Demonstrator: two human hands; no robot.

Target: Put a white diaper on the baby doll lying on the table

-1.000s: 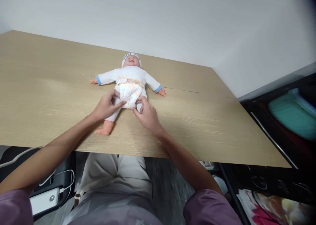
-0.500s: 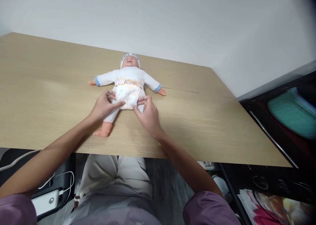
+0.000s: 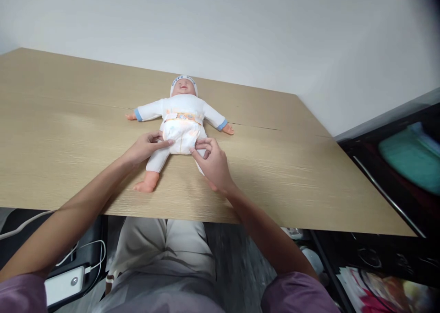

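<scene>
A baby doll (image 3: 183,103) in a white suit with blue cuffs and a printed white hat lies on its back, arms spread, feet towards me. Round its hips sits a white diaper (image 3: 182,136) with an orange patterned waistband. My left hand (image 3: 146,148) pinches the diaper's edge at the leg on the left, thumb on the front. On the other side my right hand (image 3: 213,159) pinches the opposite leg edge between thumb and fingers. That hand partly covers the doll's leg on the right.
The doll lies on a wooden table (image 3: 275,175) that meets a white wall (image 3: 220,29) at the back. Below its front edge, a white power bank (image 3: 65,285) with a cable is at the left. Dark shelving with a green item (image 3: 412,159) stands at the right.
My right hand has shifted slightly right and down along the diaper's leg edge, and more of the leg there shows. The whole view has moved a little.
</scene>
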